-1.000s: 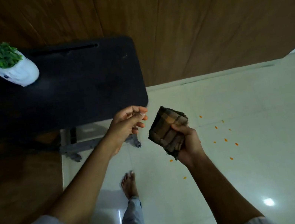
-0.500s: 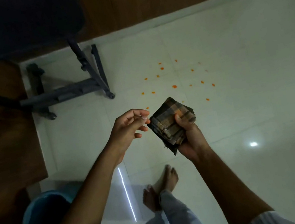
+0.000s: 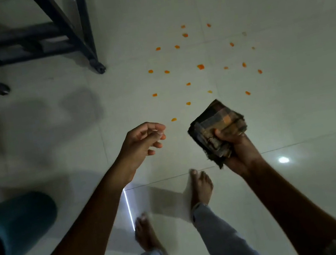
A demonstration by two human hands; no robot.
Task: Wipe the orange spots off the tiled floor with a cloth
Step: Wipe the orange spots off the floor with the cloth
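A pale, glossy tiled floor point(image 3: 294, 117) fills the dim view, and 2 ceiling lights are mirrored in it. Nearest the camera, 2 bare feet point(image 3: 201, 185) are planted on the tiles, just short of a grout line, so the stained patch is faced but not stepped on. A teal bucket point(image 3: 17, 228) is seen at the left edge of the floor, presumably kept within reach for rinsing.

Above the feet, the folded checked cloth point(image 3: 216, 128) is gripped in the right hand point(image 3: 236, 149), fingers closed round its lower edge with the thumb pressed on top; it is held up in the air, well clear of the floor. The thick fold is judged to give a firm pad for rubbing. The left hand point(image 3: 143, 142) is held loosely half-curled beside the cloth, apart from it, and nothing is held in it.

Farther on, about 20 orange spots point(image 3: 200, 66) are scattered over the tiles, the nearest lying just beyond the left fingertips. None looks smeared, so wiping is judged not yet begun. Toward the far left corner, the dark metal legs of a table frame point(image 3: 71, 32) are set on the floor, beside the spots but clear of them.
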